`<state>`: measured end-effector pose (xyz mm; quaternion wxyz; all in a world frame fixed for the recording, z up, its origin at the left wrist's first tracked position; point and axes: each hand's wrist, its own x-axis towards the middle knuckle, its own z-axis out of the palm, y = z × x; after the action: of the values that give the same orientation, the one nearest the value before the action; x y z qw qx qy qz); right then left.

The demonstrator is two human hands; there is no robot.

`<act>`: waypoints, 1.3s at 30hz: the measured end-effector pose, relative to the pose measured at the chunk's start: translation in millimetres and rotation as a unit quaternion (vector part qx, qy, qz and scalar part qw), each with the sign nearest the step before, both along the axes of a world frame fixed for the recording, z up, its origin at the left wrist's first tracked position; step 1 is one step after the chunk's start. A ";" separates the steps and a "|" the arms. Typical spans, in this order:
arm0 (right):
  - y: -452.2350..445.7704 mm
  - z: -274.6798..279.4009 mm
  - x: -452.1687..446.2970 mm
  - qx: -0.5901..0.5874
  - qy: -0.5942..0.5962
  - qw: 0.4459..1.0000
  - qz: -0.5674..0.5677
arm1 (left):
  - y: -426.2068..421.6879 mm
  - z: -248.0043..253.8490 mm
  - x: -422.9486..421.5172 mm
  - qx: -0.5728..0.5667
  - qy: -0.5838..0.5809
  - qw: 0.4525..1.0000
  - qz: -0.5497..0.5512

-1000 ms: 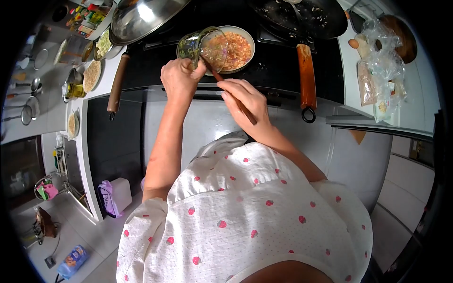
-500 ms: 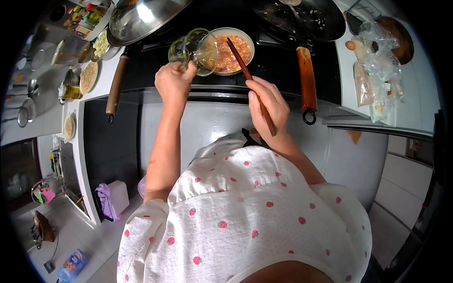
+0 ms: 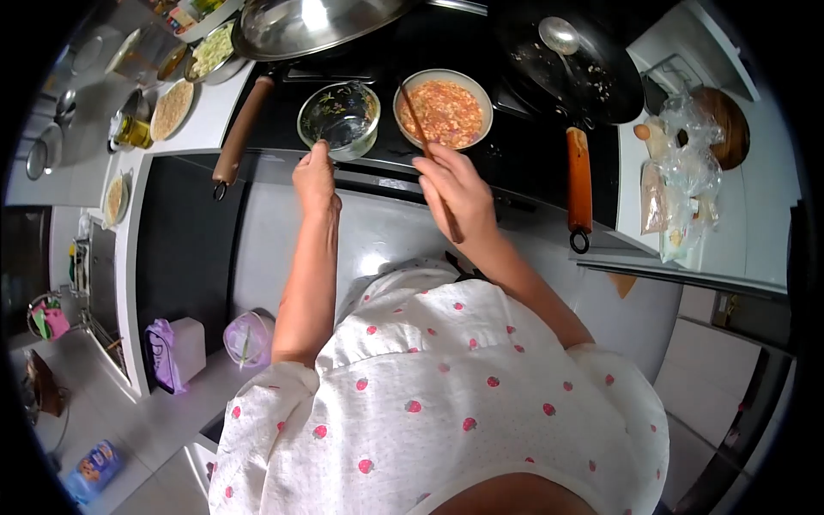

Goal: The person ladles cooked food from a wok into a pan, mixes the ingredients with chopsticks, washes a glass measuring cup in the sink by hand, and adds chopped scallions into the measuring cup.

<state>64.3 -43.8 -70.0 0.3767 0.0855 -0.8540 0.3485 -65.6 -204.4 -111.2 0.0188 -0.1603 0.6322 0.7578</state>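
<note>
My left hand (image 3: 316,180) grips the near rim of a clear glass bowl (image 3: 354,146), which is upright over the black stove with green bits stuck to its inside wall. My right hand (image 3: 459,189) is closed around brown chopsticks (image 3: 414,116). Their tips are at the left rim of a pale bowl (image 3: 486,96). Inside that bowl is a chunky orange-red mixture (image 3: 442,112) with whitish pieces. The two bowls stand side by side, a small gap between them.
A wok (image 3: 592,103) holding a metal ladle (image 3: 560,36) sits at right, its wooden handle (image 3: 579,184) jutting toward me. At upper left a silver lid (image 3: 313,26) covers a pan with a brown handle (image 3: 243,133). Plastic bags (image 3: 687,163) and an egg (image 3: 642,131) lie on the right counter.
The glass bowl has gone from tilted against the pale bowl to upright at its left. The chopsticks have swung toward the pale bowl's left side. The camera view has shifted.
</note>
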 end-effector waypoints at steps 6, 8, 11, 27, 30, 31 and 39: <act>-34.1 -4.5 -45.0 0.087 0.002 0.995 0.056 | 4.0 -18.9 -8.2 0.053 -0.005 0.999 -0.003; -39.0 -7.3 -53.6 0.108 -0.015 0.992 0.066 | -0.5 -29.5 -13.6 0.054 -0.009 0.998 -0.013; -42.4 -12.7 -61.5 0.128 -0.025 0.989 0.072 | -4.5 -42.2 -23.6 0.058 -0.008 0.998 -0.028; -65.5 -46.6 -115.6 0.202 -0.069 0.977 -0.010 | -22.8 -61.6 -59.4 -0.052 0.033 0.988 -0.141; -70.2 -48.2 -122.5 0.198 -0.094 0.976 -0.005 | -20.2 -56.5 -66.3 -0.066 0.025 0.983 -0.167; -71.6 -53.2 -125.8 0.199 -0.092 0.976 -0.012 | -17.8 -49.0 -65.7 -0.075 0.024 0.984 -0.159; -70.3 -54.6 -125.3 0.182 -0.103 0.978 0.004 | -25.2 -72.6 -66.2 -0.088 0.038 0.984 -0.150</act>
<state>-61.0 -114.1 -124.6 0.2633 0.1196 -0.9370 0.1959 -131.8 -229.6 -183.7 0.0944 -0.0358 0.7140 0.6929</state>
